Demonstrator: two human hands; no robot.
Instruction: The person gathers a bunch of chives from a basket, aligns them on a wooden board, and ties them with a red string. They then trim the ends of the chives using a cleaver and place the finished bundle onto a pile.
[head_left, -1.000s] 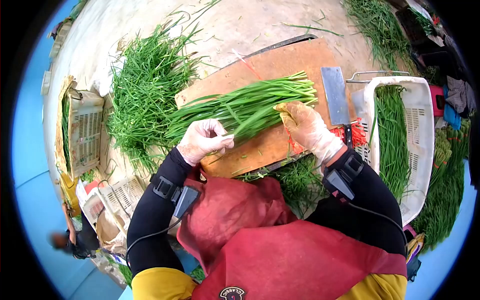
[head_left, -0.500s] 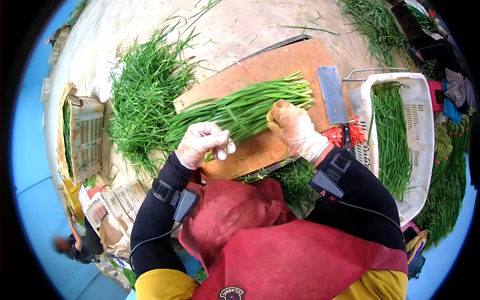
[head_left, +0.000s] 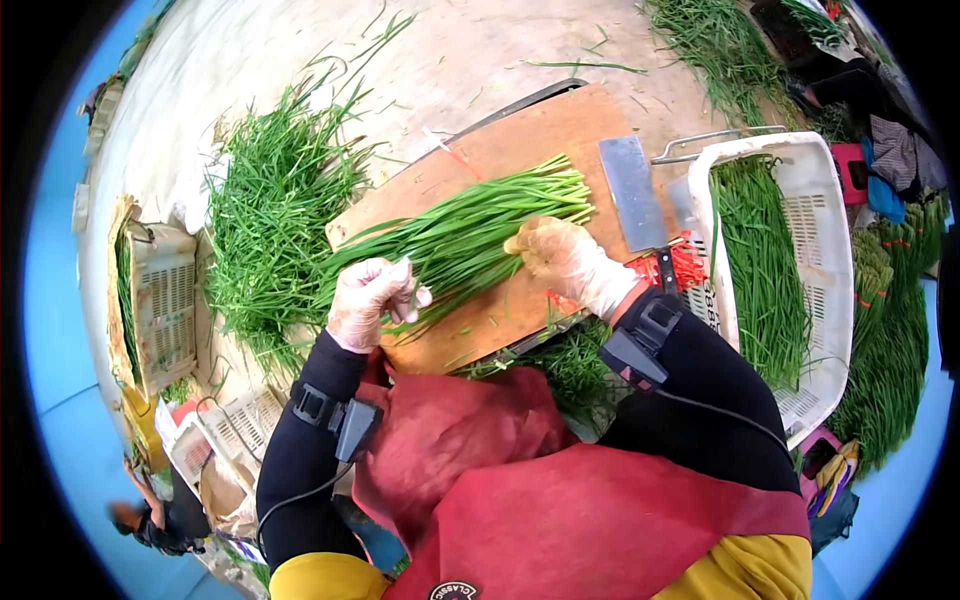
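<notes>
A loose bunch of garlic chives (head_left: 470, 225) lies slantwise on the brown cutting board (head_left: 600, 115), its pale cut ends toward the upper right. My left hand (head_left: 372, 302), in a thin whitish glove, is at the lower left of the bunch with its fingers curled and pinched together. Anything between them is too small to tell. My right hand (head_left: 570, 262), in a glove stained at the fingertips, is closed at the lower edge of the bunch near the cut ends. What it pinches is hidden. A cleaver (head_left: 632, 190) lies on the board's right side.
A heap of loose chives (head_left: 275, 210) is left of the board. Red ties (head_left: 688, 262) lie by the cleaver's handle. A white basket (head_left: 830, 255) on the right holds more chives. Tied bundles (head_left: 890, 340) stand beyond it. A person (head_left: 160, 515) is at far lower left.
The whole view has shifted slightly left. Both hands have moved a little left along the bunch, and my right hand's fingertips now point more to the left.
</notes>
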